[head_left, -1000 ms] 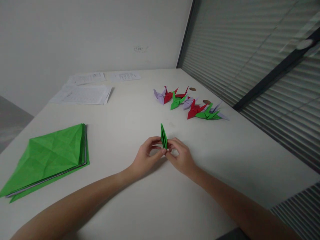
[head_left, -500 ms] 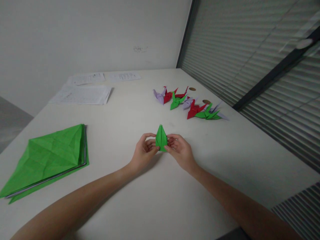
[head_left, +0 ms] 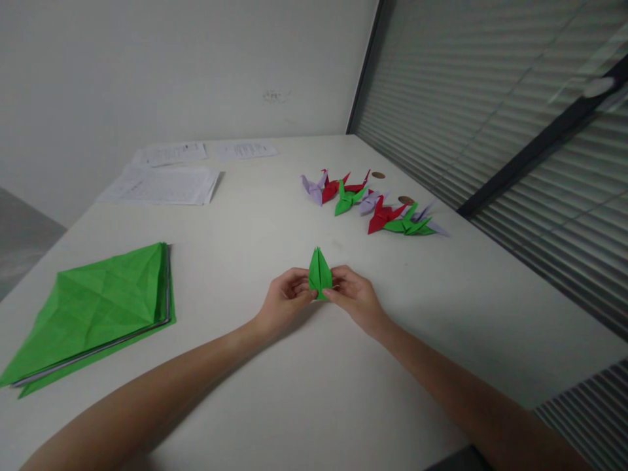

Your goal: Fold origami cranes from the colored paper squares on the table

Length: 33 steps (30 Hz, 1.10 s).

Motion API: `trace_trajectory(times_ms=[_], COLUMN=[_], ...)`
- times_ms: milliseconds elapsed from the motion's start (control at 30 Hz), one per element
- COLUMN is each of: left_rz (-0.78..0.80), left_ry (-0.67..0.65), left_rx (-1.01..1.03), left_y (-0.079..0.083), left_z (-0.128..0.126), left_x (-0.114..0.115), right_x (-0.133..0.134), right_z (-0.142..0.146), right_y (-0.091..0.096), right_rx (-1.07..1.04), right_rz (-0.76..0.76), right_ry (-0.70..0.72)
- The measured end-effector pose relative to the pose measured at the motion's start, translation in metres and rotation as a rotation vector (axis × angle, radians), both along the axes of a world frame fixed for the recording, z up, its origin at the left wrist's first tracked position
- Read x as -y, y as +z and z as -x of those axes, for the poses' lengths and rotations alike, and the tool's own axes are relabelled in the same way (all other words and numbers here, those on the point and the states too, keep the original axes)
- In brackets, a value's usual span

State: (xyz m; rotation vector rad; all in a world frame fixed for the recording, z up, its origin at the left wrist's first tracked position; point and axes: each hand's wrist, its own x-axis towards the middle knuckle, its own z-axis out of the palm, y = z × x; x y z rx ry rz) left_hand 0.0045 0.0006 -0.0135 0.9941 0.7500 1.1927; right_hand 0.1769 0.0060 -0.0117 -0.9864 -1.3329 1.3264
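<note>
A small folded green paper [head_left: 320, 271] stands upright between my two hands, its pointed top split down the middle. My left hand [head_left: 288, 293] grips its lower left edge, thumb in front and fingers behind. On the other side my right hand [head_left: 354, 294] pinches the lower right edge in the same way. Both thumb tips lie close together near the bottom of the paper. The fingers behind it are partly hidden.
Several folded paper cranes in red, green and lilac, among them a red crane [head_left: 385, 214], lie beyond my hands to the right. A stack of green paper sheets [head_left: 98, 297] lies at left. Printed papers [head_left: 161, 185] are at the back left. Window blinds [head_left: 471, 98] border the right side.
Both hands have shifted very slightly to the right and nearer with the folded green paper. The grip looks the same, and the other things have stayed in place.
</note>
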Motion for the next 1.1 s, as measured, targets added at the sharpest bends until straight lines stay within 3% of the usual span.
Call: trace_trajectory(times_ms=[367,533,800,967,1100], left_rz=[-0.054,0.077,0.194,0.177,0.133], left_ry=[0.033,-0.024,0.031,0.063,0.081], left_rx=[0.032,0.03,0.01,-0.073,-0.085], left_y=[0.004,0.006,0.005,0.005,0.006], left_z=[0.0,0.001,0.003,0.002,0.001], left_x=[0.001,0.001,0.0,0.0,0.001], right_x=[-0.002,-0.003,0.0,0.002,0.003], right_z=[0.001,-0.002,-0.007,-0.006,0.001], right_y=[-0.012,-0.013,-0.008,-0.003,-0.004], right_rx=[-0.175,-0.126,0.08,0.131,0.075], right_rz=[0.007,0.011,-0.1,-0.243,-0.201], right_ry=[0.011,0.02,0.026,0.042,-0.017])
